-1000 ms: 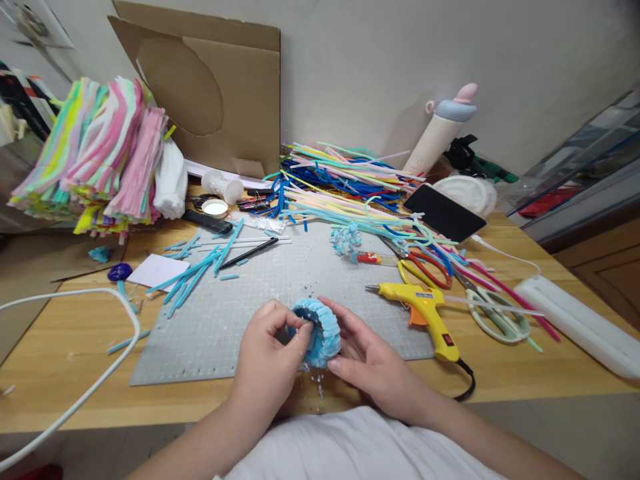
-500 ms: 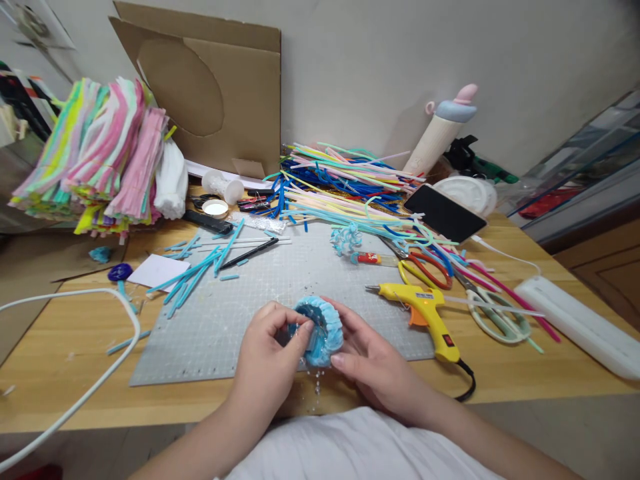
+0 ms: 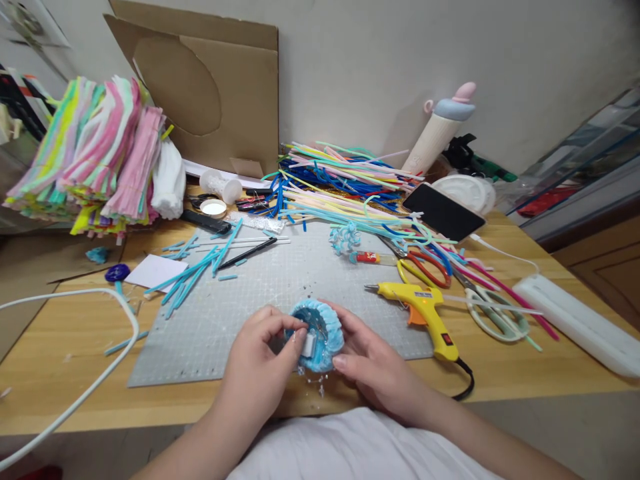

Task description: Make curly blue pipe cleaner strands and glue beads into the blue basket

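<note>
A round light-blue fuzzy ring (image 3: 323,333) made of pipe cleaners is held just above the near edge of the grey cutting mat (image 3: 260,280). My right hand (image 3: 370,363) cups its right side with curled fingers. My left hand (image 3: 260,363) is closed in a pinch at the ring's left rim, with a small pale piece (image 3: 309,344) at its fingertips inside the ring. Thin glue strands hang below the ring.
A yellow glue gun (image 3: 420,310) lies right of my hands, with scissors (image 3: 425,263) and a black phone (image 3: 443,212) beyond. Loose pipe cleaners (image 3: 340,180) pile at the back, bundles (image 3: 100,147) at far left, cut blue pieces (image 3: 195,267) on the mat.
The ring has tilted slightly so its opening shows more, and a small pale piece now shows at my left fingertips. Both hands stay in place.
</note>
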`<move>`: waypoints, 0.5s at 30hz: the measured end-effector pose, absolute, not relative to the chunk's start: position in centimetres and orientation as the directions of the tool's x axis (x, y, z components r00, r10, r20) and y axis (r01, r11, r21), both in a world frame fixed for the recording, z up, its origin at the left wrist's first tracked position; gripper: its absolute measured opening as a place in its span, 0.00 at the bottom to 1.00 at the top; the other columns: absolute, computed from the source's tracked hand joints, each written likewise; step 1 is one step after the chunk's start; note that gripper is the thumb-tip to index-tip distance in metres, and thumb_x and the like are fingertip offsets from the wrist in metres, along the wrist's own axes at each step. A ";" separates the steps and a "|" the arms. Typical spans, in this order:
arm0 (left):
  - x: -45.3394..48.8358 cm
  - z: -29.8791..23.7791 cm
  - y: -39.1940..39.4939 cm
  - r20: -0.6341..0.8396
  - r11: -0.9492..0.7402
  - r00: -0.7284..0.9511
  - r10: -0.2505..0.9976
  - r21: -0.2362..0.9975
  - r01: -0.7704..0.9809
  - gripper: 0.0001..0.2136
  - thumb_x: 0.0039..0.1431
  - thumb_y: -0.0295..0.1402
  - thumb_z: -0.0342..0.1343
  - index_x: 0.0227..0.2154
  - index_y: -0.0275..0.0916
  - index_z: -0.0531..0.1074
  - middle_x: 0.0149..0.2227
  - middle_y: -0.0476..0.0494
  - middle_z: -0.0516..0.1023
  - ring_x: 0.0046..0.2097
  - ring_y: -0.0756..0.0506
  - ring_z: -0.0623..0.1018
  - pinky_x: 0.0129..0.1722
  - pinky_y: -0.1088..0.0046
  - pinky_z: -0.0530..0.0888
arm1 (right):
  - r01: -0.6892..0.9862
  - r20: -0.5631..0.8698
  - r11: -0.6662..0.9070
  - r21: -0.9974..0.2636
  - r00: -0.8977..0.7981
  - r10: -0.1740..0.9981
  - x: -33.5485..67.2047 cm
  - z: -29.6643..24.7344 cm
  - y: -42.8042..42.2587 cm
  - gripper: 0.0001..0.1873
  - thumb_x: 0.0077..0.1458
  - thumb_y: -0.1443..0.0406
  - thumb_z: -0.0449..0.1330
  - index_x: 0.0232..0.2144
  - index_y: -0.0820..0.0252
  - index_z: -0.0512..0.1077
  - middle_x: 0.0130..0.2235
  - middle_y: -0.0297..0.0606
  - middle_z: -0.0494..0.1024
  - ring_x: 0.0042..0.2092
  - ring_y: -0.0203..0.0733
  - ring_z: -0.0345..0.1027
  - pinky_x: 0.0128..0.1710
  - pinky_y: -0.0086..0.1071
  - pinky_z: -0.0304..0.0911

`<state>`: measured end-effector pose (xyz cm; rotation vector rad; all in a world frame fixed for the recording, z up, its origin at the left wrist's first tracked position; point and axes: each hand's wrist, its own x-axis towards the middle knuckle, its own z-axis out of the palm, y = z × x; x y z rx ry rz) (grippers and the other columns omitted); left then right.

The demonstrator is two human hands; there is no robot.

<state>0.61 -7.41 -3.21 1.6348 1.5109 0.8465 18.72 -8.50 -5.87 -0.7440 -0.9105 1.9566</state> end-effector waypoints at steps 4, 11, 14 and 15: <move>0.4 -3.2 -7.3 0.011 -0.059 0.093 0.996 0.842 0.536 0.06 0.56 0.32 0.55 0.28 0.41 0.77 0.27 0.47 0.73 0.31 0.45 0.72 0.31 0.69 0.67 | -0.430 -0.153 -0.393 -0.813 -0.493 0.856 18.8 -5.8 -8.6 0.31 0.53 0.66 0.65 0.58 0.47 0.63 0.62 0.37 0.64 0.62 0.45 0.58 0.61 0.42 0.52; 0.2 -3.2 -7.6 0.094 -0.129 0.090 0.991 0.789 0.600 0.06 0.56 0.31 0.56 0.28 0.42 0.77 0.25 0.48 0.72 0.30 0.46 0.72 0.31 0.70 0.66 | -0.417 -0.159 -0.391 -0.820 -0.491 0.857 18.8 -5.9 -8.6 0.32 0.52 0.65 0.65 0.58 0.47 0.62 0.62 0.38 0.65 0.61 0.45 0.59 0.60 0.42 0.53; 0.2 -3.0 -7.6 0.103 -0.150 0.111 0.988 0.772 0.617 0.06 0.56 0.31 0.56 0.27 0.42 0.77 0.24 0.49 0.72 0.29 0.46 0.72 0.31 0.69 0.66 | -0.415 -0.166 -0.390 -0.822 -0.481 0.861 18.8 -6.0 -8.6 0.32 0.52 0.65 0.66 0.58 0.48 0.62 0.61 0.39 0.66 0.60 0.46 0.60 0.60 0.43 0.53; 0.2 -2.9 -7.6 0.105 -0.157 0.119 0.987 0.765 0.625 0.06 0.56 0.31 0.56 0.27 0.43 0.77 0.24 0.49 0.71 0.30 0.46 0.72 0.31 0.69 0.66 | -0.414 -0.167 -0.390 -0.822 -0.479 0.862 18.8 -6.0 -8.6 0.32 0.52 0.65 0.66 0.58 0.49 0.62 0.61 0.39 0.66 0.60 0.46 0.60 0.60 0.43 0.53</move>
